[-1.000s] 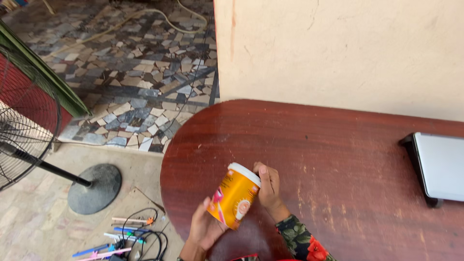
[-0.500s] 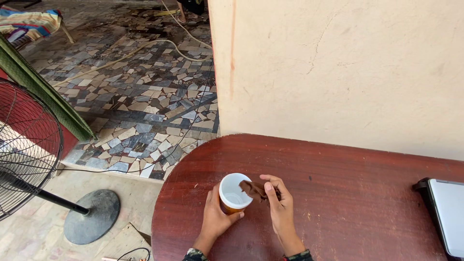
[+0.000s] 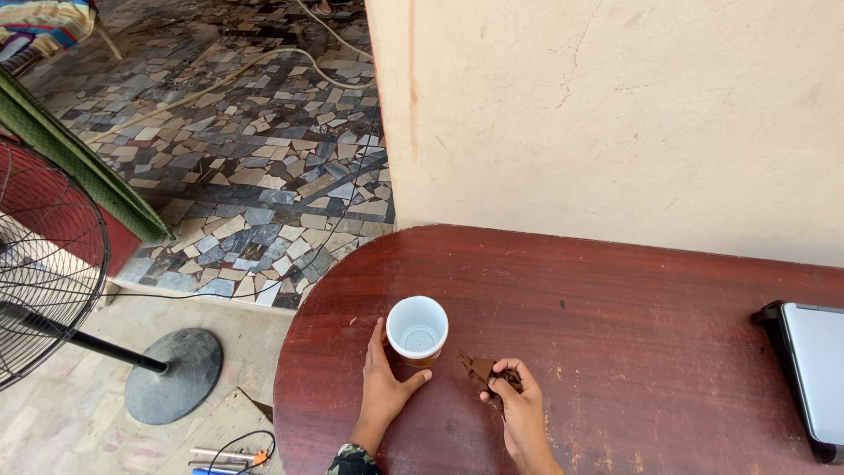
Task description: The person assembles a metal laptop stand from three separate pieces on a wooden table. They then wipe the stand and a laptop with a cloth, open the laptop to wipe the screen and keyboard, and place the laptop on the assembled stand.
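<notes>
Leftmost, well away from the cup point(image 3: 417, 331), a standing fan point(image 3: 44, 273) with a wire guard sits on a dark round base on the pale floor. Small tools and a cable point(image 3: 233, 453) lie on the floor between the fan base and the table edge, lower than the cup in view. Mosaic tile floor point(image 3: 237, 149) spreads beyond the fan, up and left of the cup.

Cup: white-rimmed, orange-sided, upright, open top, standing on the dark red wooden table point(image 3: 615, 299) near its rounded left end. Interior looks pale; contents cannot be told.

Left hand point(image 3: 384, 387): just left of and below the cup, fingers curved around its lower side, thumb touching the base on the near side. Loose hold, not squeezed flat.

Right hand point(image 3: 519, 409): right of the cup, apart from it, resting on the table. Fingertips pinch a small crumpled brown scrap point(image 3: 479, 368), which points toward the cup without touching it.

Cream wall point(image 3: 615, 114) rises behind the table, beyond the cup. Far right of the cup, at the table edge, lies a flat device with dark frame and pale screen point(image 3: 813, 369).
</notes>
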